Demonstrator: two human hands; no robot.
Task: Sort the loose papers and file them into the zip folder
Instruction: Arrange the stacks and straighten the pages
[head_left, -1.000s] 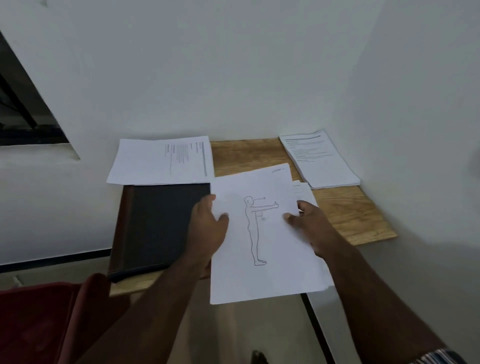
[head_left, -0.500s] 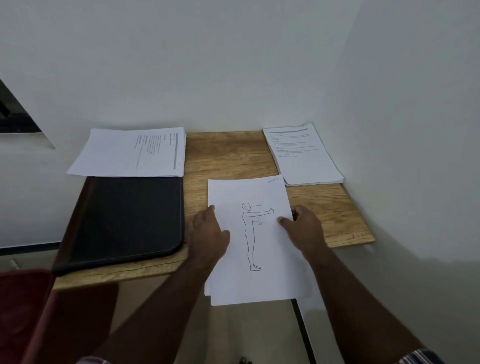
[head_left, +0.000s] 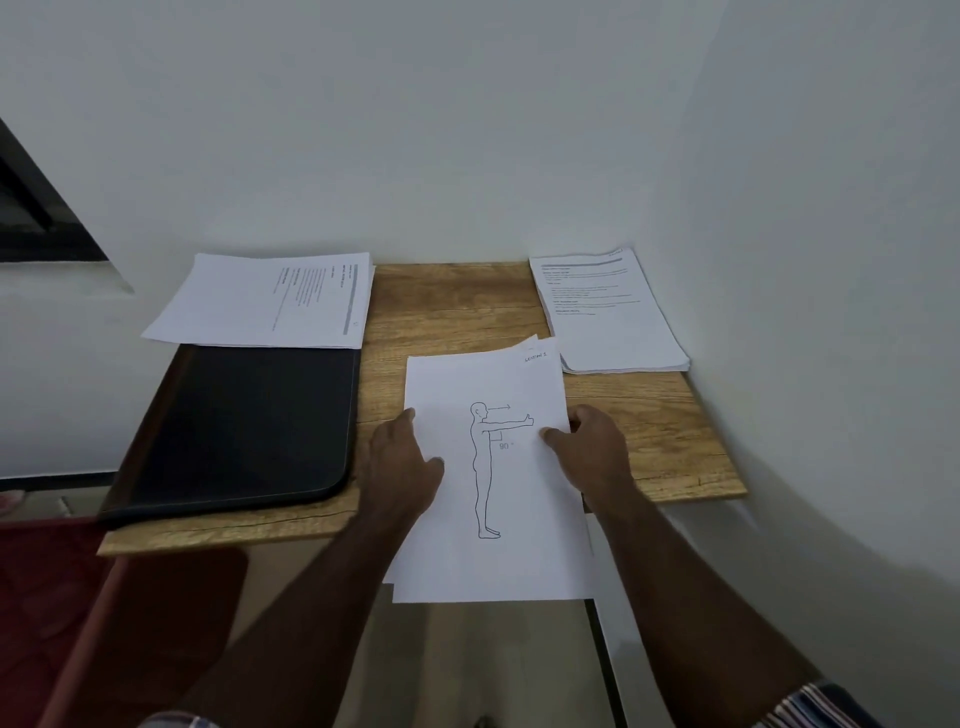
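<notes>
A small stack of white sheets (head_left: 498, 561), topped by a line drawing of a standing figure, lies on the wooden table (head_left: 457, 306) and hangs over its front edge. My left hand (head_left: 402, 465) grips the stack's left edge, thumb on top. At the right edge, my right hand (head_left: 589, 449) holds it the same way. The black zip folder (head_left: 239, 426) lies shut at the table's left. One pile of printed pages (head_left: 270, 301) rests across the folder's far end, another pile of pages (head_left: 608, 312) in the far right corner.
White walls close the table at the back and right. A dark window opening (head_left: 36, 208) is in the left wall. A red seat (head_left: 62, 597) sits low at the left. Bare wood shows between the two far piles.
Both hands have carried the stack with the drawing to the right, off the folder, and set it on the bare wood. The folder's whole cover now shows.
</notes>
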